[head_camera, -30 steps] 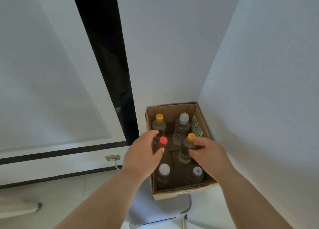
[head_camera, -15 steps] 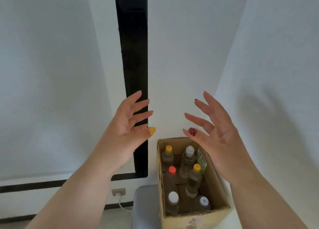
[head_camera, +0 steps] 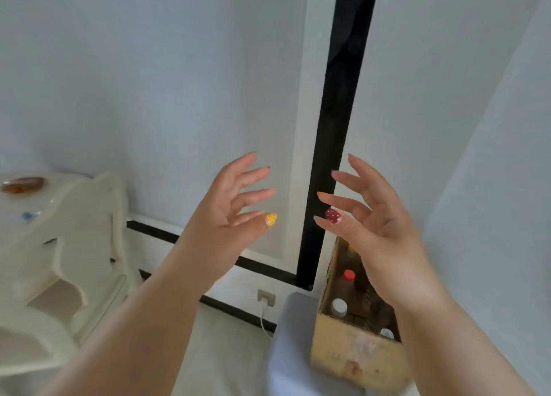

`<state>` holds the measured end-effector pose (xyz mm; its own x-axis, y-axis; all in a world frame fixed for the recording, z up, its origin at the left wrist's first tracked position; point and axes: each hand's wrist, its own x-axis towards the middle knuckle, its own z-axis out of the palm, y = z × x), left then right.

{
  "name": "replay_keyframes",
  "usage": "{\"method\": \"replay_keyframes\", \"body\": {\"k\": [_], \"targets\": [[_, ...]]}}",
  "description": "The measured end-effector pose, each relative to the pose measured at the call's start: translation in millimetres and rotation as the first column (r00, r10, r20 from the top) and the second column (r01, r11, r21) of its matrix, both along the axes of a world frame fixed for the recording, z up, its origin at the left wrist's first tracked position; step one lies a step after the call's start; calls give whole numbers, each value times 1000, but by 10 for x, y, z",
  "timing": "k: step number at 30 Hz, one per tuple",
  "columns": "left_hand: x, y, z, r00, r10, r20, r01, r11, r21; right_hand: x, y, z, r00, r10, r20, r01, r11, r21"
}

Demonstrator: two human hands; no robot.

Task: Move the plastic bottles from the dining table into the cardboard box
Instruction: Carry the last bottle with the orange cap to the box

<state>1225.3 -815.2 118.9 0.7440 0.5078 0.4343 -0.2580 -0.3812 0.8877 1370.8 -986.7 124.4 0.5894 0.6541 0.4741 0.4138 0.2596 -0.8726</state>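
Cardboard box [head_camera: 354, 357]: stands at lower right in the corner by the wall, on a grey seat [head_camera: 286, 345] whose shape is blurred. Its near wall shows in full; the right side and far end are hidden behind the person's right forearm. Long axis runs away from the viewer toward the wall, open top upward.

Plastic bottles, inside the box, all upright with caps up:
- red-capped bottle [head_camera: 349, 275], mid-left of the box, body faint and hard to make out;
- white-capped bottle [head_camera: 339, 307], near-left corner;
- yellow cap [head_camera: 352, 249] at the far end, only a sliver clear of the hand;
- a pale cap [head_camera: 386, 333] at the near-right edge, mostly covered by the forearm.
Further bottles, if any, cannot be counted behind the arm.

Left hand [head_camera: 229, 213]: raised in front of the wall, well above and left of the box, fingers spread and lightly bent, holding nothing.

Right hand [head_camera: 372, 228]: raised above the box, palm facing the left hand, fingers spread, holding nothing.

Cream table [head_camera: 74, 216]: at left, cut off by the frame edge, blurred; a brown object [head_camera: 22, 184] on it cannot be identified.

Wall socket [head_camera: 266, 297] with a white cable, low between table and box.
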Motion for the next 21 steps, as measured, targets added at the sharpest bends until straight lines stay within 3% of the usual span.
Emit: {"method": "replay_keyframes", "body": {"k": [9, 15, 21], "targets": [[-2111, -578, 128, 910, 413, 40, -411, 910, -45, -1567, 252, 131, 908, 418, -27, -417, 908, 32], [-3925, -956, 179, 721, 690, 65, -686, 723, -78, -3114, 579, 174, 714, 700, 0, -699, 713, 47], [-5904, -1409, 114, 498, 866, 50, -865, 500, -41, -5028, 783, 29, 540, 841, -10, -838, 539, 85]]}}
